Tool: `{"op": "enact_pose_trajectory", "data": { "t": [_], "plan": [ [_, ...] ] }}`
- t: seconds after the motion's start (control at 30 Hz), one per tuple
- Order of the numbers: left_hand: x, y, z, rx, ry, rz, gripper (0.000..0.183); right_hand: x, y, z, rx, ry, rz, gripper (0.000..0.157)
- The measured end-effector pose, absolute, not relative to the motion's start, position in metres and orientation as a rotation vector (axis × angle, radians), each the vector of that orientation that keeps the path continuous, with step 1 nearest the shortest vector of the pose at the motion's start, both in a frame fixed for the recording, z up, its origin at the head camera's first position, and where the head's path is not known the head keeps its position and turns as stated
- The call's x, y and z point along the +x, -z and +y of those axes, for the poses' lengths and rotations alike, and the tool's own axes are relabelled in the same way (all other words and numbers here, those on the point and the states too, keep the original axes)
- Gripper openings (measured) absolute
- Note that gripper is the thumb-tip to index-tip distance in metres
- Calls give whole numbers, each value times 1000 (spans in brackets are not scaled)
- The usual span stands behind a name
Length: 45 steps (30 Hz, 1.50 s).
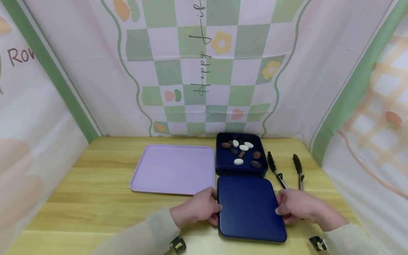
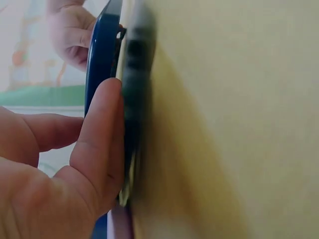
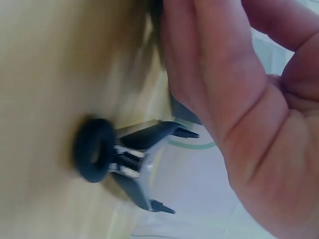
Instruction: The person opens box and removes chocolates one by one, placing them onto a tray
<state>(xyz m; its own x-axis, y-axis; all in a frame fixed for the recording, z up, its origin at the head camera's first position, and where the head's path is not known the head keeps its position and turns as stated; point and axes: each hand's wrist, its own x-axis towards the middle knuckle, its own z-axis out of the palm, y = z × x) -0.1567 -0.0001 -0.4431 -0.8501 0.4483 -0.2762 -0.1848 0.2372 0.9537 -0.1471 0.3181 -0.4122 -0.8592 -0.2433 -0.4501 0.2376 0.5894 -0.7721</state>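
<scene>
Editor: Who holds what, and where?

Photographer: A person's left hand (image 1: 203,206) pinches one side of a flat, glossy dark-blue lid with rounded corners (image 1: 250,209); the right hand (image 1: 299,205) grips the other, just in front of an open, square dark-blue box (image 1: 241,173) holding smooth white, brown and black pieces (image 1: 244,147), mostly oval.

Editor: The risks?

Photographer: Pushed forward low, the lid could strike the box's near wall and jolt the pieces. Uneven lifting might tilt it, and its slick rim could slip from the fingertips. A swing rightward could knock the black-tipped metal tongs (image 1: 279,176); leftward, the left hand might bump the pale lilac rectangular tray (image 1: 173,168).
</scene>
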Motion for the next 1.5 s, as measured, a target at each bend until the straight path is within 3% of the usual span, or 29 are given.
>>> {"op": "enact_pose_trajectory", "data": {
  "t": [0.17,0.37,0.53,0.63,0.87,1.5],
  "plan": [
    [-150,443,1,245,-1559,2107,39,-144,418,316,4,1219,2328,25],
    [-148,432,-4,519,-1046,2522,52,-139,416,309,-38,1110,2446,27],
    [-139,428,-7,840,-527,2716,69,-136,411,295,-95,775,2651,52],
    [-131,428,-8,1024,-339,2674,62,-131,409,286,-173,573,2709,71],
    [-126,432,-8,1194,-228,2638,46,-114,414,271,-174,427,2591,85],
    [-142,438,5,1236,-102,2826,39,-131,417,275,-234,363,2656,90]
  ]
}}
